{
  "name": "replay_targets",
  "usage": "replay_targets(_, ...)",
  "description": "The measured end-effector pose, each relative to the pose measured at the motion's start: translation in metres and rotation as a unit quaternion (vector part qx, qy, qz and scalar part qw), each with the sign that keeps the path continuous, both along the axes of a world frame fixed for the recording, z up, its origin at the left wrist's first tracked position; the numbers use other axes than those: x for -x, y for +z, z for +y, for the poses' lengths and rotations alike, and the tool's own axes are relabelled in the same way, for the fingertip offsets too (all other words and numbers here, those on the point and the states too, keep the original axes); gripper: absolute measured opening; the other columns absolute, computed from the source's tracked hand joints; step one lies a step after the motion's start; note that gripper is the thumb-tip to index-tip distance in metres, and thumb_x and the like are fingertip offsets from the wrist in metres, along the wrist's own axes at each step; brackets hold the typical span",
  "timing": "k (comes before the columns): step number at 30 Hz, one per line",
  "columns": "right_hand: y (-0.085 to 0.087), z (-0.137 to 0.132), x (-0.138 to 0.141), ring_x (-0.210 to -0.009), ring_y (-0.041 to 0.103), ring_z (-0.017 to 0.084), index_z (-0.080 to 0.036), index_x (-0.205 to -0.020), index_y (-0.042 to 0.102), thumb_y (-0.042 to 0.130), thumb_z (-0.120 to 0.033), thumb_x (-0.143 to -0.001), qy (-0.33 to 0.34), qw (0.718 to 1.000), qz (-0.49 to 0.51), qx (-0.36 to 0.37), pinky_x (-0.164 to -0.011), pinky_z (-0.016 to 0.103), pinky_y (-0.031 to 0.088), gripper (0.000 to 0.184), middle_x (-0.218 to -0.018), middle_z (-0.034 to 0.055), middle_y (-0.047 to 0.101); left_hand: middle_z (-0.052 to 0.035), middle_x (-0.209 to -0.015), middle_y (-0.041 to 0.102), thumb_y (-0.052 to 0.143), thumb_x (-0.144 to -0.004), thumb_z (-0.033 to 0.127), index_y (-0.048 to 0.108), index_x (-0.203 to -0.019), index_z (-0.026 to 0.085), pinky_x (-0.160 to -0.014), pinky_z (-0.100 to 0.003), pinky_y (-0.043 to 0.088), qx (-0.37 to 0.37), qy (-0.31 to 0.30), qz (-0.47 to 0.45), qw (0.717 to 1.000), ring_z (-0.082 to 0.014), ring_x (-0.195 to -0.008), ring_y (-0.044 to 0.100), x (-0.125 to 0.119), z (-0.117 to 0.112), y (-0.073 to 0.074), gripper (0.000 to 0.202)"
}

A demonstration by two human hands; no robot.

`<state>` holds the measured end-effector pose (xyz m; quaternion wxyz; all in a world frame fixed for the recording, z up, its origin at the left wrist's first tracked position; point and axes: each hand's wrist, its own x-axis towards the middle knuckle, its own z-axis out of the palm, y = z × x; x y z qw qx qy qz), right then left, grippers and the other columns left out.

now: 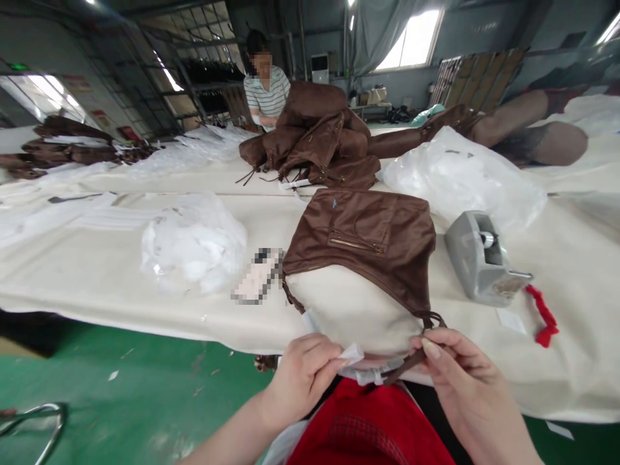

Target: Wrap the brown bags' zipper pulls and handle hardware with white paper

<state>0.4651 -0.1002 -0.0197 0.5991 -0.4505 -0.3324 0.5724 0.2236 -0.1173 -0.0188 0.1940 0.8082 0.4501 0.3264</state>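
Note:
A brown handbag (pixel 363 226) lies on the table with its zipped pocket facing up and its strap toward me. White wrapping (pixel 371 374) covers part of that strap. My left hand (pixel 310 371) is closed, pinching a loose white end of the wrapping between thumb and fingers. At the strap's right end, by the knotted cords, my right hand (pixel 458 371) pinches the brown strap (pixel 409 365) between thumb and forefinger.
Right of the bag stands a grey tape dispenser (pixel 477 258), beside a red strip (pixel 542 316). A blurred phone (pixel 259 278) and crumpled plastic (pixel 194 245) lie left. Behind are piled brown bags (pixel 314 135), a large plastic bag (pixel 465 174) and another person (pixel 266 90).

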Motion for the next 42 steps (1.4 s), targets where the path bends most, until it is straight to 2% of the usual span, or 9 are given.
replay_targets(7,0.003,0.002,0.013,-0.062,0.065,0.012,-0.02,-0.078,0.071,0.087,-0.029,-0.058,0.01,0.998,0.044,0.044,-0.054,0.016,0.054,0.027,-0.077,0.005,0.073,-0.0038,-0.076,0.064,0.047,-0.093,0.023,0.061,-0.092,0.017,-0.066,-0.024,0.041,-0.017,-0.055,-0.021,0.998,-0.0144,-0.071,0.057,-0.002,-0.006,0.01,0.016)
replay_targets(12,-0.002,0.001,0.013,-0.061,0.064,0.012,-0.019,-0.081,0.071,0.084,-0.032,-0.062,-0.01,1.0,-0.008,0.019,-0.057,0.018,0.056,0.028,-0.077,0.0042,0.073,-0.0036,-0.083,0.067,0.049,-0.092,0.018,0.061,-0.098,0.019,-0.071,-0.023,0.043,-0.005,-0.082,-0.045,0.996,-0.0138,-0.076,0.06,-0.009,-0.009,0.016,0.014)
replay_targets(16,-0.004,-0.005,0.011,-0.059,0.064,0.012,-0.018,-0.083,0.07,0.08,-0.036,-0.067,-0.016,0.996,-0.079,-0.022,-0.056,0.018,0.055,0.026,-0.072,0.0025,0.071,-0.0032,-0.082,0.068,0.049,-0.092,0.021,0.063,-0.1,0.021,-0.07,-0.023,0.042,0.007,-0.054,-0.012,0.998,-0.0142,-0.075,0.06,-0.016,-0.009,0.012,0.016)
replay_targets(21,-0.011,-0.019,0.013,-0.068,0.067,0.017,-0.019,-0.091,0.07,0.069,-0.043,-0.077,0.035,0.984,-0.167,-0.054,-0.063,0.024,0.057,0.027,-0.08,0.0042,0.072,-0.0006,-0.068,0.063,0.047,-0.094,0.028,0.065,-0.084,0.02,-0.062,-0.022,0.037,0.04,-0.026,0.04,0.998,-0.0123,-0.064,0.056,-0.034,-0.003,0.007,0.023)
replay_targets(26,-0.013,-0.029,0.008,-0.115,0.056,0.023,-0.026,-0.12,0.062,0.042,-0.046,-0.093,0.113,0.935,-0.313,-0.122,-0.101,0.038,0.044,0.039,-0.123,0.0058,0.062,0.0002,-0.064,0.056,0.041,-0.095,0.032,0.061,-0.066,0.017,-0.062,-0.021,0.036,0.096,-0.007,0.02,0.995,-0.0106,-0.063,0.051,-0.05,0.009,0.012,0.038)
replay_targets(34,-0.001,-0.019,0.008,-0.13,0.042,0.023,-0.02,-0.136,0.047,0.028,-0.047,-0.097,0.197,0.858,-0.443,-0.168,-0.11,0.042,0.033,0.051,-0.138,0.0072,0.05,0.0007,-0.068,0.055,0.052,-0.087,0.033,0.069,-0.067,0.017,-0.066,-0.021,0.038,0.206,-0.005,0.039,0.978,-0.0114,-0.069,0.054,-0.053,0.033,0.03,0.031)
replay_targets(36,0.003,-0.012,0.005,-0.122,0.05,0.023,-0.02,-0.137,0.045,0.029,-0.044,-0.097,0.186,0.837,-0.481,-0.184,-0.104,0.041,0.041,0.05,-0.132,0.0092,0.056,0.0003,-0.069,0.057,0.053,-0.086,0.035,0.071,-0.069,0.017,-0.064,-0.021,0.038,0.212,-0.001,0.052,0.976,-0.0118,-0.069,0.054,-0.053,0.039,0.033,0.031)
replay_targets(39,0.005,0.0,-0.011,-0.083,0.066,0.024,-0.023,-0.139,0.041,0.035,-0.03,-0.093,0.098,0.798,-0.576,-0.147,-0.077,0.04,0.053,0.047,-0.092,0.0069,0.07,-0.0008,-0.071,0.06,0.054,-0.084,0.042,0.074,-0.074,0.016,-0.061,-0.021,0.036,0.22,0.018,0.056,0.974,-0.0126,-0.068,0.055,-0.05,0.045,0.032,0.034)
replay_targets(42,0.0,0.016,-0.03,-0.074,0.064,0.025,-0.025,-0.136,0.044,0.045,-0.017,-0.084,0.005,0.725,-0.67,-0.16,-0.069,0.04,0.051,0.053,-0.08,0.0045,0.066,-0.0013,-0.069,0.062,0.056,-0.081,0.047,0.075,-0.076,0.015,-0.058,-0.021,0.035,0.252,0.006,0.045,0.967,-0.0129,-0.065,0.053,-0.047,0.049,0.027,0.038)
